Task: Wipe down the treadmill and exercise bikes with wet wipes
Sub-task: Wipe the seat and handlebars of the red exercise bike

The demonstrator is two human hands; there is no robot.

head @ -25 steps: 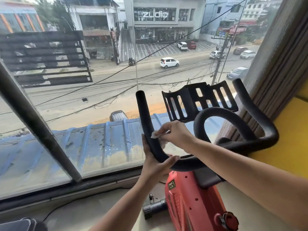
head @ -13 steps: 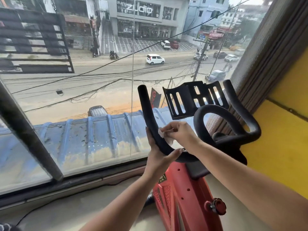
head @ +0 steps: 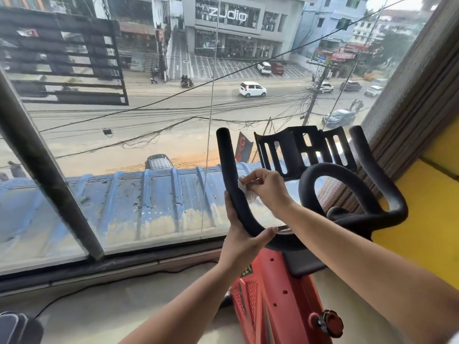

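Note:
A red exercise bike (head: 270, 294) stands by the window, with black foam handlebars (head: 227, 157) curving up on both sides. My left hand (head: 242, 234) grips the lower bend of the left bar, thumb across its inner side. Just above it, my right hand (head: 265, 184) pinches a white wet wipe (head: 244, 189) and presses it against the inner face of that same bar. A black slotted device holder (head: 305, 147) sits between the two bars. The inner loop bar (head: 330, 170) lies right of my right hand.
A large window pane (head: 149, 145) with a dark slanted frame post (head: 44, 170) stands close in front. A yellow wall (head: 432, 207) and ribbed curtain (head: 409, 108) close in the right side. A red adjustment knob (head: 327, 322) juts from the bike frame. A dark object (head: 17, 328) lies at bottom left.
My right hand has slid the wipe up the left bar, away from my left hand. The camera view has shifted closer and slightly left; my left hand keeps its grip.

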